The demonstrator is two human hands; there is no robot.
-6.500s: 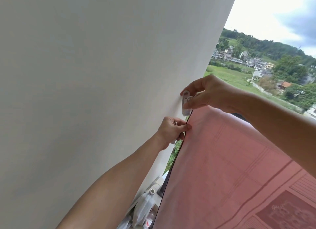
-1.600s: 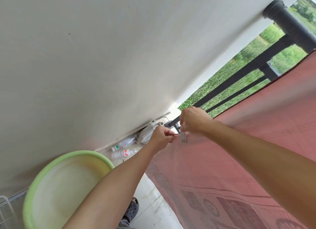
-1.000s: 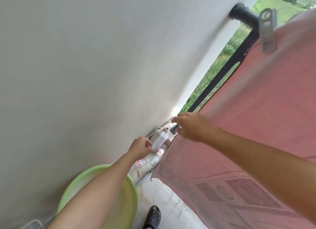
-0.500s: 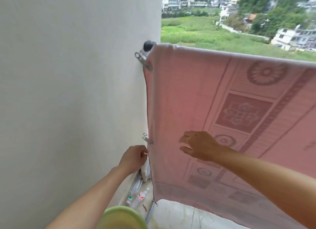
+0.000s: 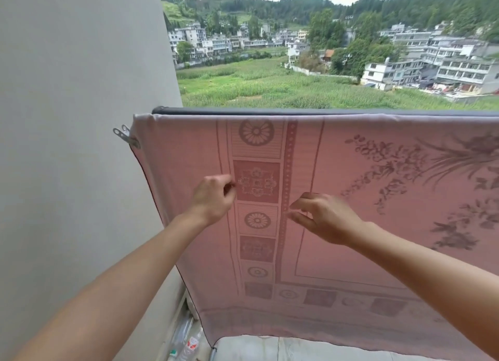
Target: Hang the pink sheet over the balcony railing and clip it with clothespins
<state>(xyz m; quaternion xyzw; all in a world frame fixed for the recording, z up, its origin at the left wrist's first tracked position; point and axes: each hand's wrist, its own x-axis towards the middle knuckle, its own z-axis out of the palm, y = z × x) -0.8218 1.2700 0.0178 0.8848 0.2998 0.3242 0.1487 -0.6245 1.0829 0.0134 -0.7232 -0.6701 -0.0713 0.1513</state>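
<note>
The pink patterned sheet (image 5: 351,212) hangs over the dark balcony railing (image 5: 243,110) and covers it down to near the floor. One metal clothespin (image 5: 127,138) clips the sheet's upper left edge beside the wall. My left hand (image 5: 213,198) hovers in front of the sheet with loosely curled fingers, and nothing shows in it. My right hand (image 5: 321,217) is beside it, with relaxed fingers and thumb apart and nothing in them. My left forearm covers part of the sheet's left edge.
A plain white wall (image 5: 75,144) stands close on the left. Plastic bottles (image 5: 189,344) lie on the floor at the foot of the wall, below the sheet's corner. Beyond the railing lie green fields and buildings.
My view rose from the floor corner to face the hung sheet. Both hands left the sheet's lower left edge and came up in front of its middle. The green basin is out of view.
</note>
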